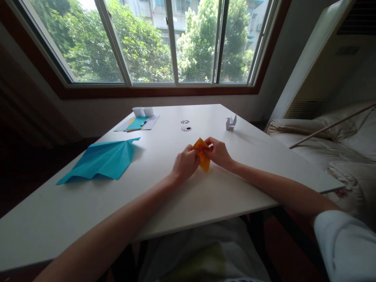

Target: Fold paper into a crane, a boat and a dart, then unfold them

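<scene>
Small orange folded paper (203, 156), mid-fold by my judgement, pinched in my left hand (185, 162) and right hand (217, 152); white paper crane (231, 123) and large blue folded paper (102, 159) finished on table (176, 196).

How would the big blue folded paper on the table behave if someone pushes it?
The blue folded paper looks thin and light, so it would probably slide easily on the smooth white table. Its raised creased edges suggest it may flex or lift rather than stay stiff.

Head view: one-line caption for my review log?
Both hands, left and right, pinch a folded orange paper over a white table, near a blue paper plane.
</scene>
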Demonstrator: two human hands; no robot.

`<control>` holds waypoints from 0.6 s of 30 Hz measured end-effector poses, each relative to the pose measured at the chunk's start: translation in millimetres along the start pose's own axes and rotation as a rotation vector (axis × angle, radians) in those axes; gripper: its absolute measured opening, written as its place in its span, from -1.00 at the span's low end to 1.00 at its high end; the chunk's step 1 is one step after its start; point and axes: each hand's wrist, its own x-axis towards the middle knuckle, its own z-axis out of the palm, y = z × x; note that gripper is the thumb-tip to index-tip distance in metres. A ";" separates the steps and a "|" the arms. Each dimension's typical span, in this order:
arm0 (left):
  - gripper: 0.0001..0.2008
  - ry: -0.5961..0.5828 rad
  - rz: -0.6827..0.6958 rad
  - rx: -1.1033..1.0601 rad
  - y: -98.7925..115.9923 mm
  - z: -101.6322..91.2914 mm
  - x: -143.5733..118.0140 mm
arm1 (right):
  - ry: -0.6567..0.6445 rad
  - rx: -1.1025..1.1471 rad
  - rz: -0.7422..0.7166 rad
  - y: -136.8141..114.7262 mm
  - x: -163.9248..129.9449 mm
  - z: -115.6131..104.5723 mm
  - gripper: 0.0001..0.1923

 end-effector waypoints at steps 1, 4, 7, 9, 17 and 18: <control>-0.76 -0.001 -0.008 0.014 -0.1 -0.4 0.0 | -0.005 -0.002 0.001 0.6 0.1 0.0 -0.92; -0.77 -0.011 -0.025 0.049 -0.1 -1.4 -0.1 | -0.026 -0.015 0.009 1.5 -0.1 0.4 -0.90; -0.79 -0.024 -0.034 0.042 -0.1 -1.4 -0.3 | -0.041 -0.013 0.014 -0.3 -1.0 0.3 -0.89; -0.82 -0.004 -0.031 -0.024 0.1 -0.3 -0.5 | -0.046 0.009 0.027 -2.1 -1.5 -0.1 -0.89; -0.59 0.149 -0.167 -0.574 -4.2 0.5 2.5 | 0.011 0.224 0.102 9.1 4.5 1.3 -0.81; -0.62 0.159 -0.209 -0.592 -6.8 0.2 3.9 | 0.013 0.259 0.104 11.7 5.8 2.1 -0.82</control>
